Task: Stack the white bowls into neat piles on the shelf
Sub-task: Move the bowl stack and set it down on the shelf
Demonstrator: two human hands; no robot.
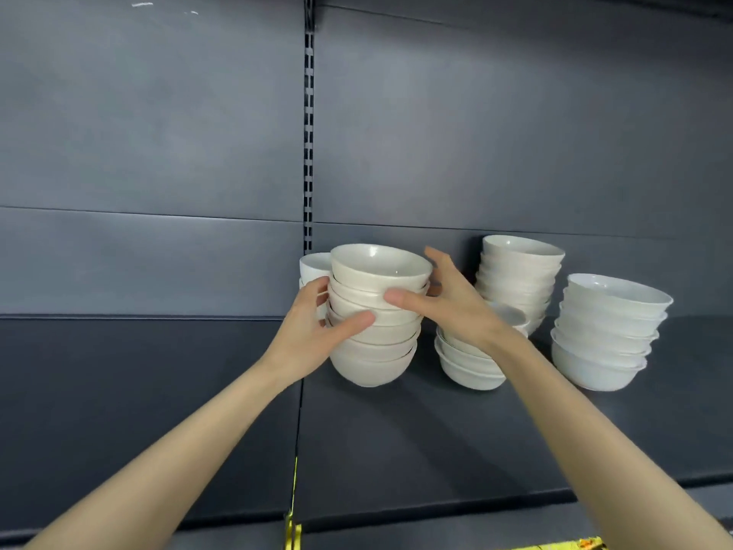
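A tall pile of several white bowls (377, 311) stands on the dark shelf (416, 438), leaning a little. My left hand (313, 331) grips its left side, thumb across the front and fingers curled round the back. My right hand (444, 299) holds the pile's right side, thumb on the front near the top, fingers spread behind. A short pile of bowls (466, 361) sits just right of it, partly hidden by my right wrist. Behind that rises a taller pile (519, 275). Another pile (607, 331) stands at the far right. More bowls (313, 265) show behind the held pile.
The dark back panel (158, 152) closes the shelf behind, with a slotted upright (308, 133) in the middle. A seam (299, 422) splits the shelf into two boards; the left board bears nothing. A yellow tag (292, 529) hangs at the front edge.
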